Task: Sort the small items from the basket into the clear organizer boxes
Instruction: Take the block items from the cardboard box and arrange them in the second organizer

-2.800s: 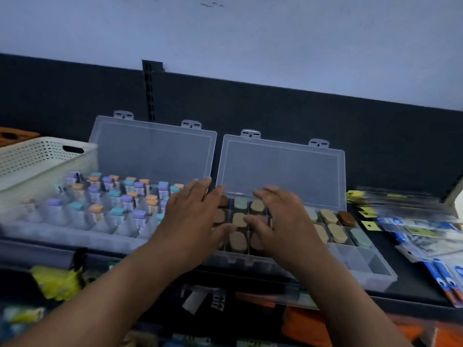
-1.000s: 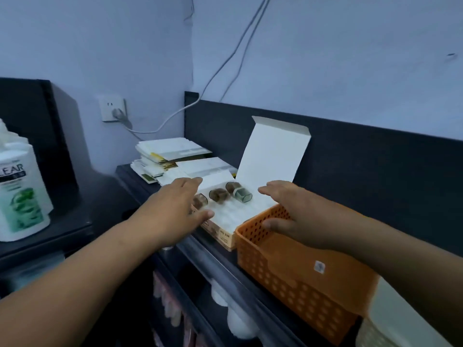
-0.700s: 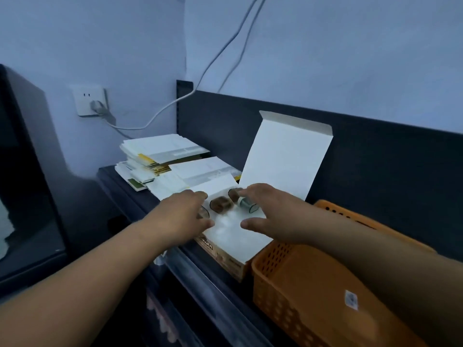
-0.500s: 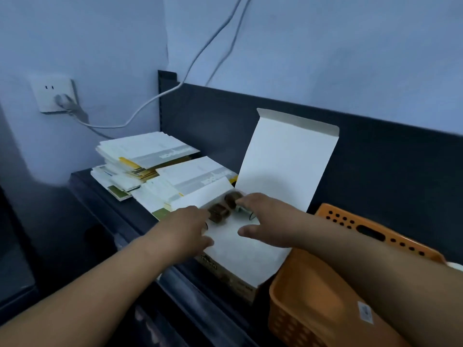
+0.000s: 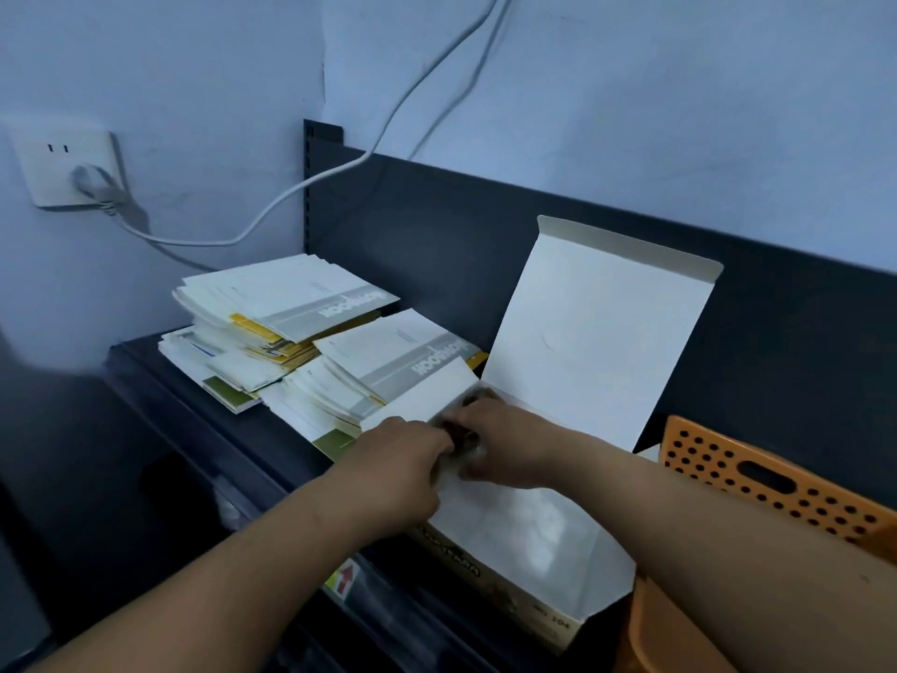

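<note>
An open white cardboard box lies on the dark shelf with its lid standing up against the back panel. At the box's far left end my two hands meet over small brown items, which are mostly hidden by my fingers. My left hand curls its fingers onto them from the left. From the right, my right hand pinches them between fingers and thumb. The orange perforated basket stands just right of the box. The clear organizer boxes are out of view.
Two stacks of white and yellow leaflets lie left of the box on the dark shelf. A wall socket with a plugged white cable is at the upper left. The black back panel runs behind everything.
The view turned left from the organizer boxes to the cardboard box. My two hands closed in from either side and now meet on the small brown items, covering them.
</note>
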Action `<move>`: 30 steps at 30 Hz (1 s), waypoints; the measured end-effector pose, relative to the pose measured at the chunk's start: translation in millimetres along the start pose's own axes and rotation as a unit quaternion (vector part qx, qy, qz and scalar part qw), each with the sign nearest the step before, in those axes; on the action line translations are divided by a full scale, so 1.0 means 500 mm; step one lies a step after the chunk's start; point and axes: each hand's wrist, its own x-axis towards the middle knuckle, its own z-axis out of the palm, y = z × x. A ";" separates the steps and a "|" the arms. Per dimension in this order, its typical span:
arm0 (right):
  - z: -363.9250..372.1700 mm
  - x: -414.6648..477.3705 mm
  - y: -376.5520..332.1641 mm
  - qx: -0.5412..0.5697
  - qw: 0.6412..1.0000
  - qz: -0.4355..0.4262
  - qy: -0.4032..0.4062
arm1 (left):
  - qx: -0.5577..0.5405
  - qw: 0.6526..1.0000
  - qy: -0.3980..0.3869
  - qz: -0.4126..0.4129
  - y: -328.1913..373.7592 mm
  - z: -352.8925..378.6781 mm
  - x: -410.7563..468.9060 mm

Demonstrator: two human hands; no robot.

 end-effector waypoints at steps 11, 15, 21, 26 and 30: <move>-0.027 -0.046 0.027 0.073 0.995 0.053 0.041 | 0.042 0.999 -0.001 0.022 -0.012 0.008 0.029; -0.047 -0.101 0.037 0.144 0.984 0.081 0.072 | 0.069 0.997 0.003 0.047 0.003 0.008 0.033; -0.059 -0.185 0.054 0.255 0.950 0.139 0.110 | -0.024 0.997 -0.037 0.061 0.029 0.014 0.052; -0.072 -0.268 0.047 0.286 0.926 0.176 0.171 | -0.361 0.930 -0.058 0.017 0.064 -0.015 0.073; -0.081 -0.329 0.043 0.282 0.911 0.204 0.220 | -0.600 0.789 -0.131 -0.023 0.115 -0.039 0.068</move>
